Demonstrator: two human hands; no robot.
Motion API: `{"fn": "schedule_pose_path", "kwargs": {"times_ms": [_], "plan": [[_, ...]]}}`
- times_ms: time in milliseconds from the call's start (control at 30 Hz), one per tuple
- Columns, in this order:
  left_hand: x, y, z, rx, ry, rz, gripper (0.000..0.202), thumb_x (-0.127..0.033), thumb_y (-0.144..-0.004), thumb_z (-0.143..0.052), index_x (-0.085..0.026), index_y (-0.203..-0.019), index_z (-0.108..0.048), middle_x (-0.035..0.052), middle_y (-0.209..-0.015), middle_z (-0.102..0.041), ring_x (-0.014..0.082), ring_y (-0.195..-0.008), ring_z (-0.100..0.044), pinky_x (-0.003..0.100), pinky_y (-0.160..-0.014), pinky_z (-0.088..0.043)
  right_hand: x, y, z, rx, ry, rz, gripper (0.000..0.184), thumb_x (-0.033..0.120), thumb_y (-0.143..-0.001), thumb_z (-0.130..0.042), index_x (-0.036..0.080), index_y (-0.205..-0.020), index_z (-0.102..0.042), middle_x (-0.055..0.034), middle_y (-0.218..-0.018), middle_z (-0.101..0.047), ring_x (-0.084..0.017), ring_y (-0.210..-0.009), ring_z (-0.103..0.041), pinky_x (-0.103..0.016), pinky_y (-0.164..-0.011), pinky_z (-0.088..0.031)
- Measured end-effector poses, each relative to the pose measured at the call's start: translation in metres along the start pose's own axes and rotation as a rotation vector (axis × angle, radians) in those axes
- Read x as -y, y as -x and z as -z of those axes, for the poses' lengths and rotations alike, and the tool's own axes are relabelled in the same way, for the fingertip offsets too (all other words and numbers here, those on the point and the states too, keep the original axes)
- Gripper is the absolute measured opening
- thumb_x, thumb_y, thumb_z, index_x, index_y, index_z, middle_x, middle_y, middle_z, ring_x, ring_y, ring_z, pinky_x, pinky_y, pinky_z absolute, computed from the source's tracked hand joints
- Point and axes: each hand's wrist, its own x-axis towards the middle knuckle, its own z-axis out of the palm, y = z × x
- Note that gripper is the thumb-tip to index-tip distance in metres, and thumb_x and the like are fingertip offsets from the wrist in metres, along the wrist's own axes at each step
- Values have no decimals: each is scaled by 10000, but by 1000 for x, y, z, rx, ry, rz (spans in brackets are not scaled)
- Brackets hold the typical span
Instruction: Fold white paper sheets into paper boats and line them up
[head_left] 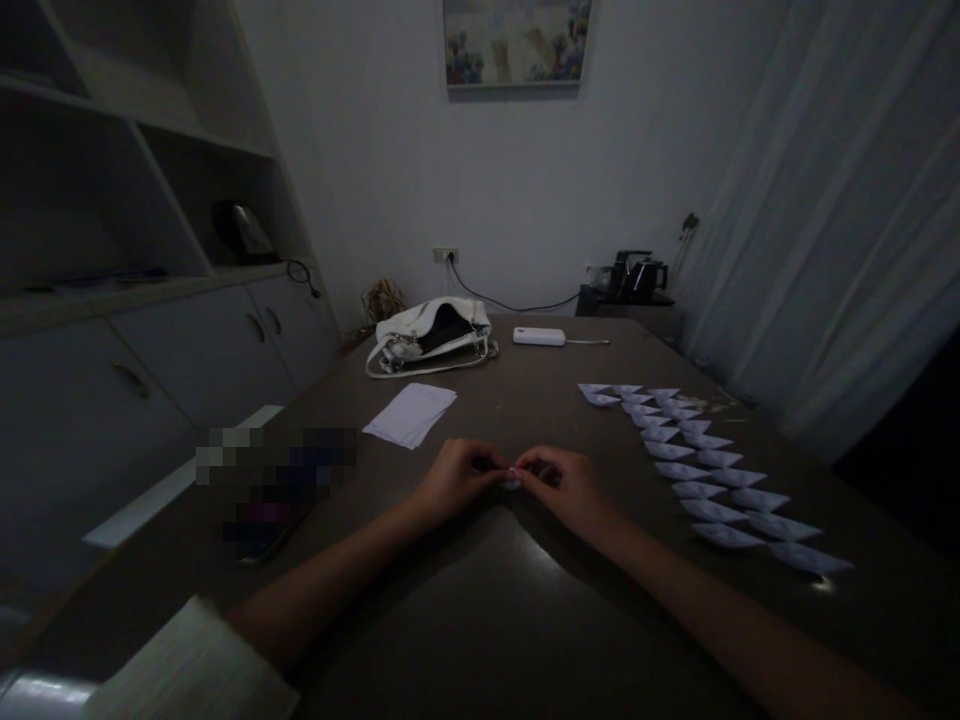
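Note:
My left hand (pixel 463 474) and my right hand (pixel 564 484) meet over the middle of the table. Between their pinched fingertips is a small piece of folded white paper (pixel 512 484), mostly hidden by the fingers, so its exact shape cannot be made out. To the right, several white paper boats (pixel 677 471) stand in slanting rows. A loose stack of white paper sheets (pixel 411 414) lies flat beyond my left hand.
A white handbag (pixel 435 335) sits at the far side of the brown table (pixel 480 620). Right of it lies a white power bank (pixel 538 337) with a short cable. A blurred-out dark object (pixel 289 495) rests at the left. Cabinets (pixel 187 350) line the left wall.

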Motion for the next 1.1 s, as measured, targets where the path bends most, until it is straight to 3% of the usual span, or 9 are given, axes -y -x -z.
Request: {"fn": "schedule_pose_path", "kwargs": {"times_ms": [433,700,1100], "plan": [[-3,1,1,-8,7,35,245,-355,-774,-623,-122,-785,-699,61,-752,-704,175,-714,-638,232,-640,-455,0,-1,0,-57,85,114,95,228,-809,-586,188,-789,-670,-15,-698,-658,-129,-612,-584,-217,-519,-392],[-1,-4,1,-84,154,54,206,-321,-741,-653,-118,-772,-658,59,-748,-683,169,-706,-631,248,-645,-474,-1,-1,0,-127,-36,78,98,249,-825,-559,189,-803,-632,-23,-749,-648,-144,-682,-608,-226,-578,-444],[7,-5,0,-86,262,84,228,-344,-775,-604,-121,-818,-585,44,-756,-631,147,-677,-591,240,-604,-454,-8,-3,-1,-184,-339,-38,158,336,-831,-546,178,-815,-557,-34,-791,-618,-150,-694,-601,-251,-617,-494]]}}
